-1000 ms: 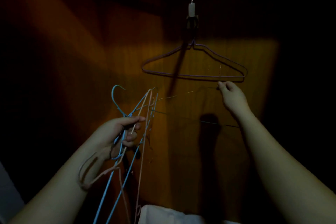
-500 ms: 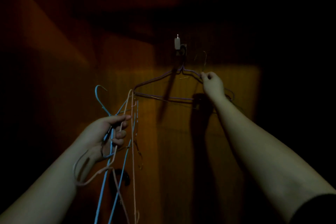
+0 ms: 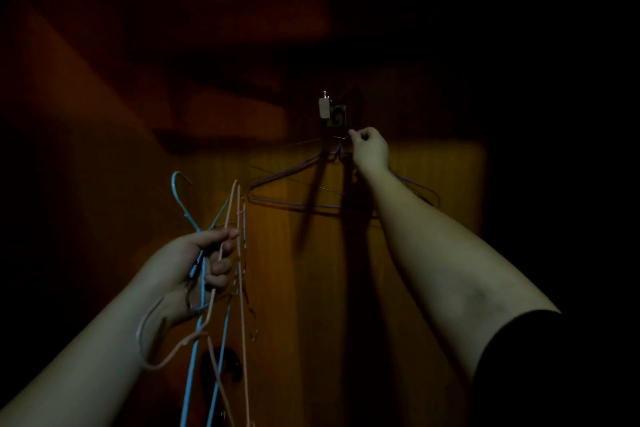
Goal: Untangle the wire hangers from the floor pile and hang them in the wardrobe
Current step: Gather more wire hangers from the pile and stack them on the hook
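Head view: right hand [image 3: 370, 146] pinches thin dark wire hanger's hook [image 3: 341, 138], just below-right of small metal wall hook [image 3: 333, 113]; purple wire hanger [image 3: 294, 185] already hangs there. Left hand [image 3: 194, 263], farther off, clenches blue wire hanger [image 3: 178, 191] and peach wire hangers [image 3: 232, 199], long axes vertical.

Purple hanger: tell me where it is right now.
In the head view the purple hanger hangs right of centre from the wall hook on the wooden panel, just below the right hand and up-right of the left hand's bundle.

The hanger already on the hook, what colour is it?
Purple hanger, seen in the head view.
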